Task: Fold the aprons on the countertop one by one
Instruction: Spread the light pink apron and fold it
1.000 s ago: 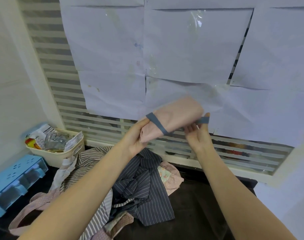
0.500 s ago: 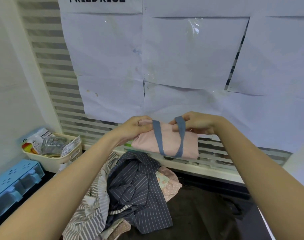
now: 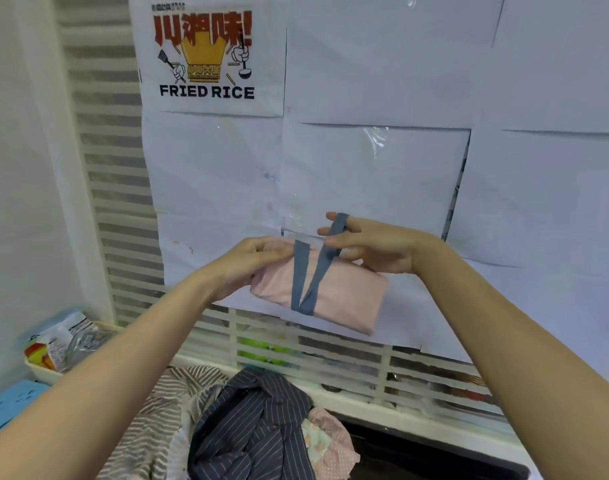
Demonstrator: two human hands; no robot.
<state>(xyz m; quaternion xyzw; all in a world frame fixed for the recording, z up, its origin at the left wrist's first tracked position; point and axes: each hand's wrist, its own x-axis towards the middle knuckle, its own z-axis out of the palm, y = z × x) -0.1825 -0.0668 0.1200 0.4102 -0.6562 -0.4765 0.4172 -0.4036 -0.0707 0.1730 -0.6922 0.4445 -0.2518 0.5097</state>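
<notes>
- Up at chest height, in front of the paper-covered wall, you hold the folded pink apron (image 3: 337,299) well above the bench (image 3: 417,459).
- Your left hand (image 3: 251,261) grips the bundle's upper left end, fingers curled over it.
- Your right hand (image 3: 372,245) has the blue strap (image 3: 308,282) looped over a finger and pinched; the strap wraps round the bundle in a V.
- Below, the pile of aprons (image 3: 247,427), striped and dotted, lies crumpled on the bench.
- At the left edge sits a basket (image 3: 45,374) of packets.
</notes>
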